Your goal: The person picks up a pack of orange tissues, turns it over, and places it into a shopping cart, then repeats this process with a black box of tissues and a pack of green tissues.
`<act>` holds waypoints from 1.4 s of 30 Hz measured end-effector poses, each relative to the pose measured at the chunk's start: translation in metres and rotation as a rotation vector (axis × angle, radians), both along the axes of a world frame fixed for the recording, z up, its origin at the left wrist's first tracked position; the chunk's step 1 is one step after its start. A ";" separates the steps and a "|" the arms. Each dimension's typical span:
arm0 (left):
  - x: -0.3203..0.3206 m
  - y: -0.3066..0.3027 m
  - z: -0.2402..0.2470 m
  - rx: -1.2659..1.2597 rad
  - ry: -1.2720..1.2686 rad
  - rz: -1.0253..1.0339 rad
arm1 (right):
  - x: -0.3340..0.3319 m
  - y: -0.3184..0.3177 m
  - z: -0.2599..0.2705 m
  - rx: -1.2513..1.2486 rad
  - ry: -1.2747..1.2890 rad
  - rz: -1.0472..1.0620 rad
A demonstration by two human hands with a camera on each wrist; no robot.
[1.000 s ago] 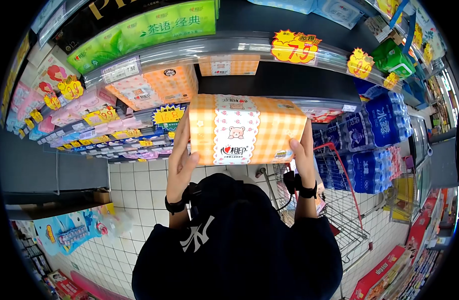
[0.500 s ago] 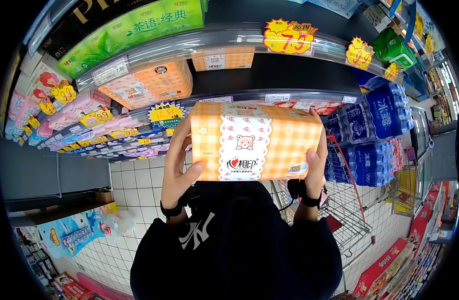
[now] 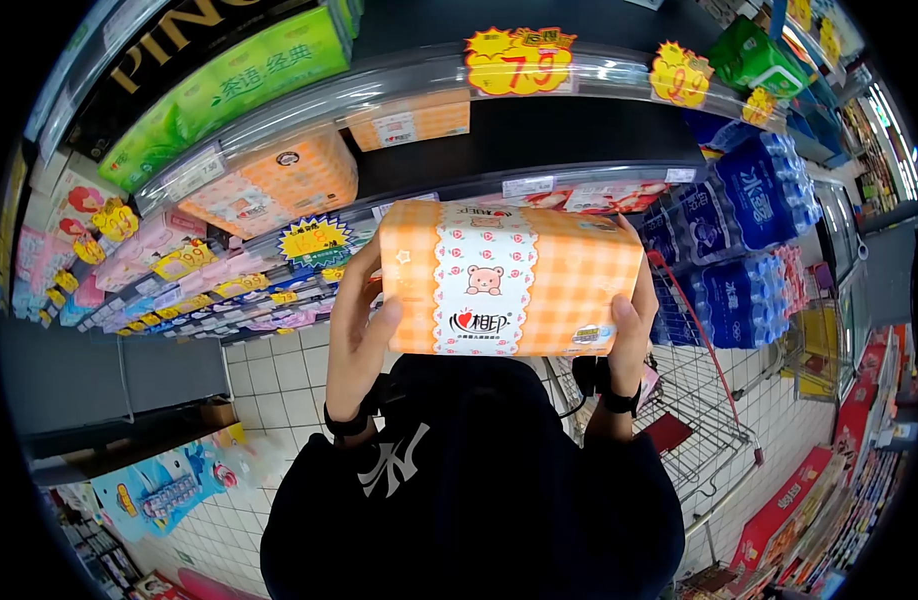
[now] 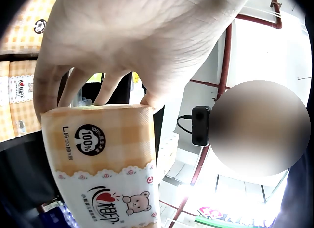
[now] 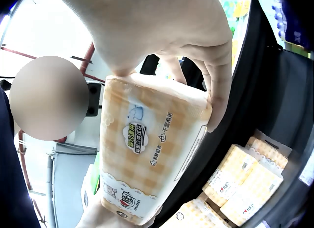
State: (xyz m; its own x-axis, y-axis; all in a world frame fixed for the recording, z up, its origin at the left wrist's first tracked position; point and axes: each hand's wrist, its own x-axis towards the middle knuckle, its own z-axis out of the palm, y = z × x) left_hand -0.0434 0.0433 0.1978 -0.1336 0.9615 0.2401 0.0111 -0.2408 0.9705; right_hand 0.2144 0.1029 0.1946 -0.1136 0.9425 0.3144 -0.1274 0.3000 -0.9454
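An orange-checked pack of tissues (image 3: 484,285) with a white band and a bear print is held up in front of the chest, between both hands. My left hand (image 3: 357,325) grips its left end, thumb on the face turned to me. At the opposite end my right hand (image 3: 631,322) holds on, its thumb also on that face. In the left wrist view the fingers curl over the end of the pack (image 4: 100,139). The right wrist view has the thumb and fingers spread across the other end of the pack (image 5: 147,125).
Similar orange packs (image 3: 279,185) stand on the shelf ahead, below green tissue packs (image 3: 229,95). A metal shopping cart (image 3: 694,420) is at the right, near stacked blue-wrapped bottles (image 3: 744,300). A blue printed box (image 3: 169,480) sits at the lower left on the tiled floor.
The pack first came lower and closer to the chest, then stayed nearly still. Both hands kept their hold. The shelf has shifted left in the head view.
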 end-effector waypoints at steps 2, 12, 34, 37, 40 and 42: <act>0.005 0.002 0.004 -0.020 -0.003 -0.011 | 0.006 -0.003 0.000 -0.002 -0.006 -0.002; 0.030 0.007 0.006 -0.032 -0.066 0.005 | 0.029 -0.013 0.009 -0.004 -0.027 -0.029; 0.071 0.007 0.008 -0.101 -0.041 0.048 | 0.081 -0.035 0.011 -0.020 -0.149 -0.058; 0.081 0.008 0.008 -0.104 -0.054 0.021 | 0.091 -0.041 0.011 -0.015 -0.142 -0.082; 0.091 0.009 0.010 -0.080 -0.066 -0.013 | 0.098 -0.045 0.009 0.001 -0.123 -0.100; 0.096 0.007 0.010 -0.086 0.004 -0.021 | 0.102 -0.052 0.013 -0.023 -0.118 -0.115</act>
State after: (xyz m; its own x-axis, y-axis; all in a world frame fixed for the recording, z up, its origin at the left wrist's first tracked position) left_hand 0.0530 0.0506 0.2079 -0.1120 0.9813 0.1566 0.0112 -0.1564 0.9876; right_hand 0.3165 0.0506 0.2077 -0.0393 0.9582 0.2835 0.0191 0.2843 -0.9585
